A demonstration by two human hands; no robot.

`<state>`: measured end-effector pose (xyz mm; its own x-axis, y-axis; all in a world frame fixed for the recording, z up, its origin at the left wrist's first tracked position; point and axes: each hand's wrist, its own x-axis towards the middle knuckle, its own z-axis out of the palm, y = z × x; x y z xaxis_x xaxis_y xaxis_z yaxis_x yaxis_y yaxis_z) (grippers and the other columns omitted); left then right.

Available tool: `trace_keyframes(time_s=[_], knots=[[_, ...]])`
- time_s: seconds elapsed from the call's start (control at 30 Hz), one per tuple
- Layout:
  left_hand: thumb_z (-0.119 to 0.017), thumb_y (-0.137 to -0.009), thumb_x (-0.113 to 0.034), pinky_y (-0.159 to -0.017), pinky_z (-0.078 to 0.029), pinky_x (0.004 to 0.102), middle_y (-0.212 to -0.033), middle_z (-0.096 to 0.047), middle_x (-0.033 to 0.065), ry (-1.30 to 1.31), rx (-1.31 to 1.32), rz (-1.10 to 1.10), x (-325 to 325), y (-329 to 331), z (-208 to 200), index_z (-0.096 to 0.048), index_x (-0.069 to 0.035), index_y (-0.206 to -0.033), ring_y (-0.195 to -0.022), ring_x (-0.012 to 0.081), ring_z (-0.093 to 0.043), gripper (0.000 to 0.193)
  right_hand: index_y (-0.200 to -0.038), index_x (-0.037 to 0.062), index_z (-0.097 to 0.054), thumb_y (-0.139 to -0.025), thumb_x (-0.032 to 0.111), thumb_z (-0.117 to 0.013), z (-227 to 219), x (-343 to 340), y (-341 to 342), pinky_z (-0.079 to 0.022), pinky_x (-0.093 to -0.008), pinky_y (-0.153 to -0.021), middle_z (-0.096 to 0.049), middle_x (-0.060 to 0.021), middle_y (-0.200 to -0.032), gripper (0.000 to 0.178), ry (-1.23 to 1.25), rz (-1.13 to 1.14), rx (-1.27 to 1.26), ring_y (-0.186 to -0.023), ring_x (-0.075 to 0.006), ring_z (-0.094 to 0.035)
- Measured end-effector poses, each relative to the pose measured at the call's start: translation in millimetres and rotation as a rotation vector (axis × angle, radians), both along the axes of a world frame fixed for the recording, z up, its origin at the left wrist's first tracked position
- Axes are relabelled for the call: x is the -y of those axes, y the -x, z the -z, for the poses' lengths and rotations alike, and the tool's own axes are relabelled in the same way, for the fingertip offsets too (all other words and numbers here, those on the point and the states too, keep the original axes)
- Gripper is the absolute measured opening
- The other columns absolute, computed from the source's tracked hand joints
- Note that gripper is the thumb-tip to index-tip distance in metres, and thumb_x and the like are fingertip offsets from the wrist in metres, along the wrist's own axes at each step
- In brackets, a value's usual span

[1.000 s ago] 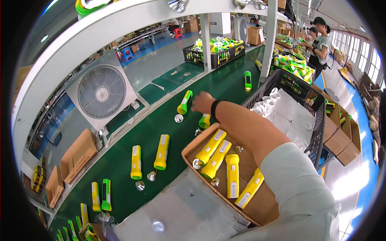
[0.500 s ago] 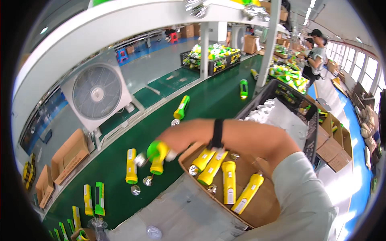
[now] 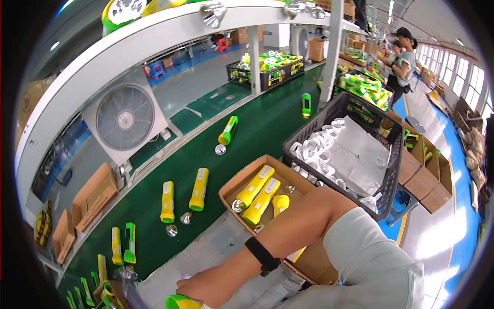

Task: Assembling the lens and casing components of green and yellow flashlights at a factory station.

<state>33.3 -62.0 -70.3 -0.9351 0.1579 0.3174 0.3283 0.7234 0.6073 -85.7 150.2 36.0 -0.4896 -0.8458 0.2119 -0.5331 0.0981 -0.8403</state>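
Observation:
My right hand [image 3: 208, 286], with a black band [image 3: 262, 256] on its wrist, is at the lower edge over the grey sheet-covered surface [image 3: 180, 257]. Its fingers are closed around a green and yellow flashlight [image 3: 181, 302], which is partly cut off by the frame. My left hand is out of view. Beyond the hand, on the green conveyor belt [image 3: 257, 121], lie two yellow flashlights, one [image 3: 168, 202] left of the other [image 3: 199, 189]. Silver reflector cups [image 3: 172, 230] rest by their ends. Under my forearm a cardboard box [image 3: 226, 193] holds several yellow flashlights [image 3: 262, 201].
A black crate [image 3: 293, 159] of white rings stands right of the box. Farther along the belt are green flashlights [image 3: 306, 104] and crates of flashlight parts [image 3: 280, 77]. A white shelf beam [image 3: 103, 46] arches above; a fan [image 3: 125, 118] stands beyond the belt. People [image 3: 404, 62] stand far right.
My right hand has come back from above the belt to the near surface with the green and yellow flashlight. The view has shifted slightly, and the black crate shows more fully.

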Motion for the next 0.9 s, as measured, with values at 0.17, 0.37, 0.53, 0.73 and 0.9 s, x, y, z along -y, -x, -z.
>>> trace_keyframes(time_s=[0.17,0.37,0.53,0.73,0.9], knots=[[-0.061,-0.085,-0.027,-0.079,-0.048,0.0427,-0.092,-0.064,0.0192,-0.099,0.022,-0.075,5.4,4.1,7.2,-0.047,0.012,-0.116,-0.085,0.035,-0.06,0.051,-0.101,0.0046,-0.06,-0.071,0.018,-0.067,-15.4,12.7,35.3,-0.047,-0.0446,-0.076,-0.062,-0.0174,-0.094,0.033,-0.014,-0.294,0.036,-0.092,-0.034,-0.06],[-0.06,-0.085,-0.03,-0.076,-0.048,0.0401,-0.09,-0.064,0.0182,-0.224,0.07,-0.136,20.9,29.6,29.4,-0.049,0.01,-0.113,-0.083,0.0323,-0.06,0.05,-0.117,0.0099,-0.053,-0.078,0.016,-0.058,5.0,-187.8,276.4,-0.05,-0.0414,-0.085,-0.063,-0.0094,-0.11,0.04,-0.745,0.818,-0.685,-0.104,-0.0313,-0.06],[-0.06,-0.086,-0.032,-0.073,-0.048,0.0379,-0.089,-0.064,0.0174,-0.325,0.107,-0.241,35.0,44.4,47.0,-0.051,0.009,-0.11,-0.081,0.0301,-0.061,0.049,-0.113,0.0238,-0.059,-0.09,0.021,-0.05,89.2,-314.6,336.3,-0.05,-0.0418,-0.081,-0.062,0.0011,-0.11,0.025,-1.459,0.939,-0.779,-0.107,-0.0216,-0.058],[-0.059,-0.086,-0.036,-0.071,-0.048,0.0353,-0.087,-0.064,0.0164,-0.435,0.186,-0.336,48.8,38.7,56.5,-0.053,0.007,-0.107,-0.079,0.0274,-0.061,0.048,-0.113,0.023,-0.058,-0.079,0.019,-0.062,87.5,-309.3,343.0,-0.051,-0.0369,-0.079,-0.058,0.0011,-0.108,0.034,-1.507,0.623,-0.78,-0.107,-0.022,-0.055],[-0.059,-0.087,-0.038,-0.068,-0.049,0.0332,-0.085,-0.064,0.0156,-0.563,0.22,-0.434,33.1,9.9,52.9,-0.055,0.006,-0.104,-0.077,0.0251,-0.061,0.048,-0.107,0.0191,-0.06,-0.069,0.016,-0.068,59.6,-231.4,298.5,-0.048,-0.0381,-0.083,-0.053,-0.0006,-0.112,0.039,-1.155,-0.074,-0.879,-0.112,-0.0224,-0.05]])
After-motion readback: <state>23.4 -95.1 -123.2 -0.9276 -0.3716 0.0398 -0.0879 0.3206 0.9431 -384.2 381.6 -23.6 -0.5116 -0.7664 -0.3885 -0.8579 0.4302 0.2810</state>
